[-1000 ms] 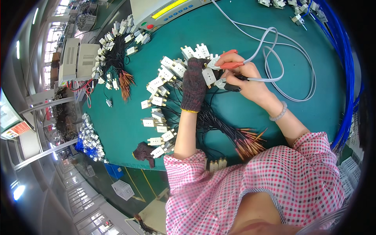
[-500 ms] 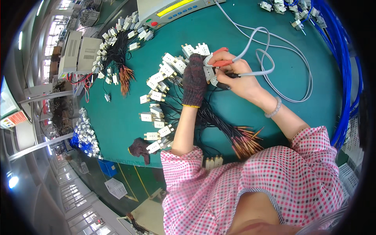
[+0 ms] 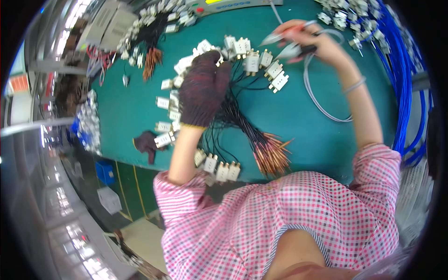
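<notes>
My left hand (image 3: pixel 204 88), in a dark knitted glove, curls over the arc of white plug connectors on the green table. Part of a white connector (image 3: pixel 218 57) shows at its fingertips; the glove hides the rest. Held up to the right, my bare right hand (image 3: pixel 313 43) is closed on test probes, one red (image 3: pixel 293 32) and one black (image 3: pixel 308 48), their tips smeared by motion. Several loose connectors (image 3: pixel 252 62) lie between the hands. Black wires run from the connectors to a bundle with copper-coloured ends (image 3: pixel 271 154) near my body.
A tester (image 3: pixel 228 5) with a yellow display stands at the far edge, its grey cable (image 3: pixel 310 88) looping right. Blue cables (image 3: pixel 405 107) hang at the right. More connectors (image 3: pixel 158 21) lie far left. A spare dark glove (image 3: pixel 146 142) rests by the left edge.
My left hand has moved left along the connectors. My right hand has lifted the probes away, up and right; several connectors formerly behind the hands now show. The whole view has shifted.
</notes>
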Available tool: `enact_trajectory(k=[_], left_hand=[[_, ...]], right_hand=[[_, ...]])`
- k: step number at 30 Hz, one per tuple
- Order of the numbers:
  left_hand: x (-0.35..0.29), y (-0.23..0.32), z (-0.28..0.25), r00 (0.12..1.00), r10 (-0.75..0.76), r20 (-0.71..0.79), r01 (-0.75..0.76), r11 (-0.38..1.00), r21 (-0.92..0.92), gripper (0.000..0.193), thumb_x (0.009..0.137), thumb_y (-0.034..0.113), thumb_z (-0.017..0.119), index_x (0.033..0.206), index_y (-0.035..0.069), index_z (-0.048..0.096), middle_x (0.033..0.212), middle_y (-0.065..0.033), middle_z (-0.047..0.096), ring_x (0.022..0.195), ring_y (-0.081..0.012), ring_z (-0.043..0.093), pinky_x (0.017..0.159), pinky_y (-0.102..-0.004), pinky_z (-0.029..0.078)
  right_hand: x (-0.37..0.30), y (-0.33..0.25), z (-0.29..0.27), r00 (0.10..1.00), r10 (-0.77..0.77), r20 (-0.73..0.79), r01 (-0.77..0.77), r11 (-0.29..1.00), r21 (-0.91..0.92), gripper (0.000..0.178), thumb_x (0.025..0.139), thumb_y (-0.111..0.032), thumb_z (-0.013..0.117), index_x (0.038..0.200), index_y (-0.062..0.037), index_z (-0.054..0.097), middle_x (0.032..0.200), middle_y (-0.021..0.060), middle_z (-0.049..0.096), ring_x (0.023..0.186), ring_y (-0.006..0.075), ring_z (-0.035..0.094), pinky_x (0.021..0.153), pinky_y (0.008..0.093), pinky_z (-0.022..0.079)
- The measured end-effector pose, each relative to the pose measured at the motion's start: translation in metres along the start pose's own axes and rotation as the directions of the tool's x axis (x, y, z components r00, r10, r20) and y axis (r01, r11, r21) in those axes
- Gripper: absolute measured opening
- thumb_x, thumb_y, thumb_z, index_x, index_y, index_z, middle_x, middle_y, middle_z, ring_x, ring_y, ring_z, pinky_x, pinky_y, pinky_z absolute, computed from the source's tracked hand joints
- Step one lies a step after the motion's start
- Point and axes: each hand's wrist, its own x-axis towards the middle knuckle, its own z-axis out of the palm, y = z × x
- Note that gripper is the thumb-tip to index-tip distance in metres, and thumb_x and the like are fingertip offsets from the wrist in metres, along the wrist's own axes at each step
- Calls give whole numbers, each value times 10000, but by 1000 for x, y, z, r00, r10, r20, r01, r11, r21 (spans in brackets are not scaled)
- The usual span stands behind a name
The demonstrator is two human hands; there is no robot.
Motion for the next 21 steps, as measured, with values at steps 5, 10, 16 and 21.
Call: enact_trajectory(k=[5,10,16,21], left_hand=[[-100,55,-63,779,-281,560,462,861,-211,301,923,249,590,1122,26,625,1049,-177,662,983,-321,643,810,-374,518],[-171,83,5,898,-391,203,439,831,-342,446,902,252,633,1235,-26,529,1183,-198,587,1029,-292,611,872,-345,492],[-172,103,34,828,-552,-97,510,814,-278,364,843,135,680,1142,-34,560,1160,-210,603,988,-321,638,810,-375,533],[-177,119,27,838,-546,5,546,837,-46,315,859,197,663,1079,-17,591,932,-202,627,873,-338,633,720,-407,511]], right_hand=[[4,-54,-101,805,555,-208,-481,405,-778,559,909,-524,528,1335,-161,519,831,78,615,661,146,617,519,206,499],[25,-47,-92,743,48,-668,-104,994,-45,454,971,-383,515,1330,-105,519,1101,167,635,952,193,645,834,258,510],[15,26,-60,867,227,-444,-25,909,417,446,1003,-305,457,1254,63,482,1237,192,589,1061,227,627,884,257,515],[-22,26,21,928,311,206,-326,945,38,319,965,-217,503,1143,30,597,962,118,672,858,168,671,747,242,552]])
